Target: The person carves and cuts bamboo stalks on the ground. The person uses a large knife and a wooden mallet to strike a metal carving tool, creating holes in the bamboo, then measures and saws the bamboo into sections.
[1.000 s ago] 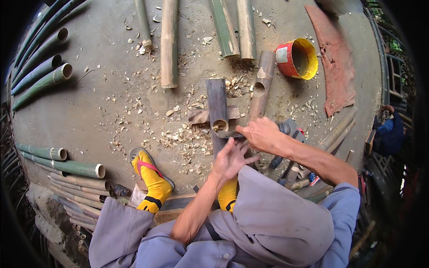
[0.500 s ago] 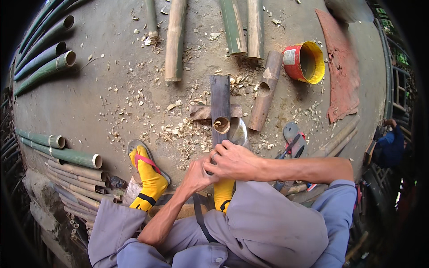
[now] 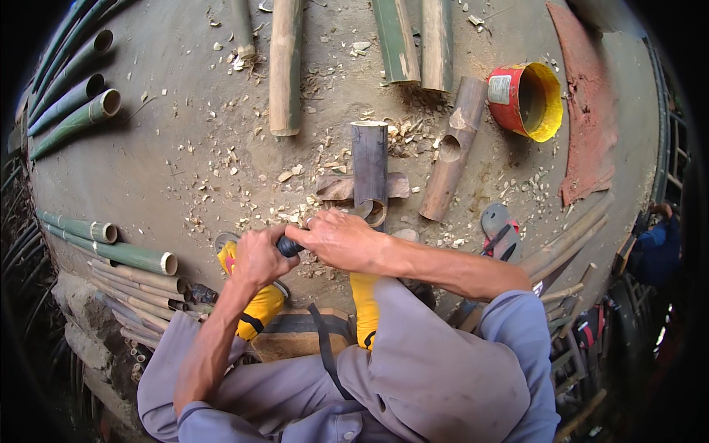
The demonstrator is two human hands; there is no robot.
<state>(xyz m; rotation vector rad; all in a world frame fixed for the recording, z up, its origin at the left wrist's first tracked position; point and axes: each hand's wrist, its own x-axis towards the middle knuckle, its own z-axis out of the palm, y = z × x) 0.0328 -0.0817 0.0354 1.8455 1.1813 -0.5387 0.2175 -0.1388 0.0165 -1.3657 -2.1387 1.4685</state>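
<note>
A dark bamboo tube with a hole cut in its upper side lies lengthwise before me, resting across a split bamboo piece. My left hand is wrapped around the dark round handle of a knife. Just ahead of it, my right hand is closed on the same tool, hiding most of it. A bit of greyish blade shows past the right fingers, at the hole's edge. The tube's near end is hidden behind my right hand and forearm.
Another bamboo tube with a hole lies to the right, near a red and yellow bucket. Pale chips litter the ground. Bamboo poles lie ahead, others at left. A loose sandal lies at right; a person is far right.
My hands have moved left and apart from the tube's near end, baring the dark handle. The blade, earlier right of the tube, is now at the hole. A curled shaving no longer shows there.
</note>
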